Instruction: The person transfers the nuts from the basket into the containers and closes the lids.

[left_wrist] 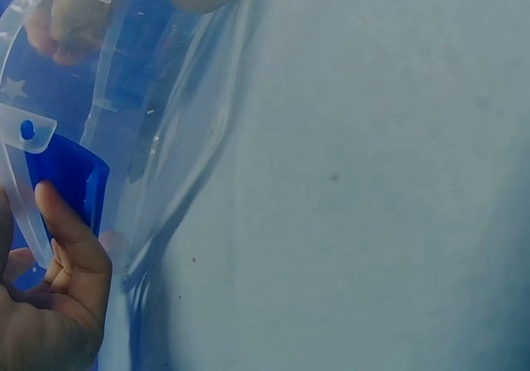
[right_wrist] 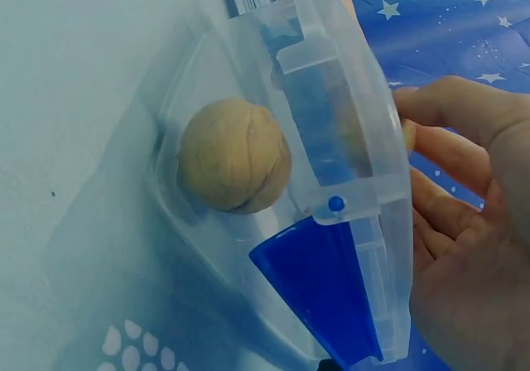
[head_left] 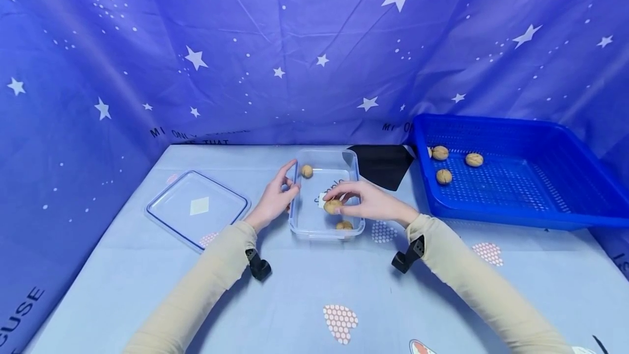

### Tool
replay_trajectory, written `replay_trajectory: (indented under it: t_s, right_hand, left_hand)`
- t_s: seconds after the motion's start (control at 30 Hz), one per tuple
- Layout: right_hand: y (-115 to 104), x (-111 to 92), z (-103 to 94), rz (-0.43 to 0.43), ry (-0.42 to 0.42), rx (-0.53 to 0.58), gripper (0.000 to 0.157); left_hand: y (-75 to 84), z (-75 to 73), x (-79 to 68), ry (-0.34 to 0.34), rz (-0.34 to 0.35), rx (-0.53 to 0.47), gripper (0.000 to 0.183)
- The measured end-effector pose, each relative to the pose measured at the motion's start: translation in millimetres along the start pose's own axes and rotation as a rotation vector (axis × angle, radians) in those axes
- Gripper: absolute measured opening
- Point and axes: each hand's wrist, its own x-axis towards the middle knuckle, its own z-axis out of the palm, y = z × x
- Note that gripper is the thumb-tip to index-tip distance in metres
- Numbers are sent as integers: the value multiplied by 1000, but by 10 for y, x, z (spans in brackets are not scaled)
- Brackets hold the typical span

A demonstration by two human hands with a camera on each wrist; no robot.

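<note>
A clear rectangular plastic food container (head_left: 326, 232) stands in the middle of the table. My left hand (head_left: 273, 199) grips its left side, with the thumb at the rim. Over the inside of the container, my right hand (head_left: 371, 201) pinches a walnut (head_left: 332, 206) between thumb and fingers. One walnut (head_left: 307, 171) lies in the back left corner of the container. Another walnut (head_left: 344, 225) lies near the front right corner, and the right wrist view shows this walnut (right_wrist: 236, 156) through the clear wall.
Left of the container lies its clear lid (head_left: 223, 222) with a blue seal. At the right stands a blue plastic basket (head_left: 530, 179) holding several walnuts (head_left: 474, 159). A black piece (head_left: 385, 165) lies behind the container, before a blue starry curtain (head_left: 304, 26).
</note>
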Motion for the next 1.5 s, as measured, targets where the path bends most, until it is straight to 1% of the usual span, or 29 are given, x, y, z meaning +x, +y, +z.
replay_trajectory:
  t_s: [0.17, 0.33, 0.57, 0.73, 0.97, 1.07, 1.13, 1.23, 1.3, 1.37, 1.43, 1.5]
  right_hand:
    - [-17, -15, -14, -10, 14, 7, 29]
    - [-59, -59, -35, -36, 33, -16, 23]
    - [-127, -160, -133, -19, 57, -30, 22]
    - [-187, -276, -260, -3, 66, -82, 20]
    - [-292, -477, -484, 42, 50, -163, 21]
    - [-344, -551, -577, 35, 70, -194, 21]
    - [-367, -601, -635, 11, 82, -209, 21]
    - [-364, -684, -707, 4, 83, -231, 22]
    - [-349, -747, -745, 29, 78, -236, 22]
    - [-328, -811, -777, 71, 81, -246, 22]
    - [-319, -868, -815, 110, 98, -254, 21]
    - [-321, -917, -862, 132, 122, -253, 21]
  left_hand:
    - [-4, 8, 23, 3, 16, -9, 66]
    - [10, 4, 13, -2, 21, 8, 65]
    - [49, -16, 2, -17, 3, 22, 64]
    - [26, -19, 0, -5, 5, 11, 64]
    - [-8, -12, -11, 0, 10, -7, 64]
    - [-7, -11, -14, -4, 6, -4, 65]
    - [-5, -11, -14, -6, 5, 2, 64]
    - [-6, -9, -11, -7, 1, 5, 64]
    - [-8, -11, -10, -6, 1, 10, 64]
    - [-8, -12, -11, -4, 2, 18, 63]
    - [-1, -17, -15, -2, 7, 28, 63]
    - [0, -18, -14, 2, 15, 40, 63]
